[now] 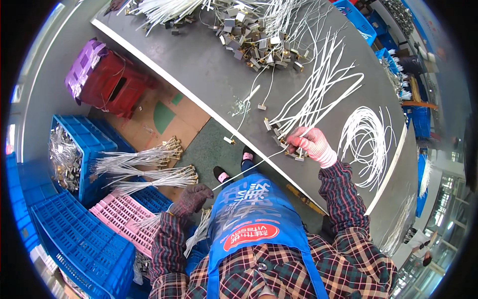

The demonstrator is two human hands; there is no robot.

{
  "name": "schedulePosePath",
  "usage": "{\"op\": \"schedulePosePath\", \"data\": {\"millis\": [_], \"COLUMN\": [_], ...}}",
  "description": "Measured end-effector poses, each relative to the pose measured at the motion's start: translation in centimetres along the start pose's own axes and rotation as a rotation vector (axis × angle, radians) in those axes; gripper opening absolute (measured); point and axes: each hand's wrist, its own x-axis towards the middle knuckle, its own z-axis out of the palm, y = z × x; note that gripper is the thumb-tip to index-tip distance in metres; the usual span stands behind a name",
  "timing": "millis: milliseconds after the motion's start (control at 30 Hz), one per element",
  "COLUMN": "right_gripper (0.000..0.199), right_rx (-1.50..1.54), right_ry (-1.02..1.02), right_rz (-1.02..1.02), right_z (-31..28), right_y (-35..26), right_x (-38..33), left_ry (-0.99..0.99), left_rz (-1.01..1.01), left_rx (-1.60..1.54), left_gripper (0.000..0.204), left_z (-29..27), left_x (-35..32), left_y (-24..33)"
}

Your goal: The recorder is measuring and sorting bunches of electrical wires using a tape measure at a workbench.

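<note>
A thin white wire (256,166) stretches between my two hands across the table's near edge. My left hand (193,199), in a dark glove, is closed around its lower end, out over the side of my blue apron. My right hand (312,145), in a pink and white striped glove, pinches the wire above the table. Just beyond my right fingers lies a bundle of white wires (318,94) with small grey metal blocks (271,128) at their near ends. Whether my right fingers also touch those blocks is hidden.
A coil of white wires (366,142) lies to the right on the grey table (199,65). Farther back sits a heap of wired metal blocks (259,40). At left are blue crates (84,244), a pink crate (124,214), wire bundles (159,177) and a red stool (112,84).
</note>
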Motion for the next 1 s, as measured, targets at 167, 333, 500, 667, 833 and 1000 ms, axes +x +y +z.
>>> {"op": "schedulePosePath", "data": {"millis": [167,333,500,667,833,1000], "right_gripper": [0.028,0.035,0.027,0.024,0.024,0.025], "right_rx": [0.051,0.196,0.157,0.119,0.259,0.266], "right_ry": [-0.027,0.008,0.332,0.319,0.253,0.008], "right_rz": [0.171,0.269,0.173,0.166,0.264,0.306], "right_z": [1.3,1.2,-0.1,1.7,6.5,10.8], "right_y": [1.5,2.0,-1.3,-0.5,3.8,5.8], "right_x": [-0.6,-1.1,-1.3,-2.3,-3.2,-3.4], "left_ry": [0.039,-0.020,-0.065,-0.089,-0.144,-0.162], "left_rz": [-0.019,-0.042,-0.019,0.030,0.047,0.092], "left_rx": [-0.010,-0.095,-0.052,-0.238,-0.071,-0.137], "left_gripper": [0.018,0.018,0.019,0.021,0.022,0.022], "left_z": [-1.0,-0.7,-0.2,1.5,4.9,6.7], "left_x": [2.0,2.3,1.5,1.0,1.2,1.7], "left_y": [-2.5,-4.6,-4.0,-3.4,-2.0,0.1]}}
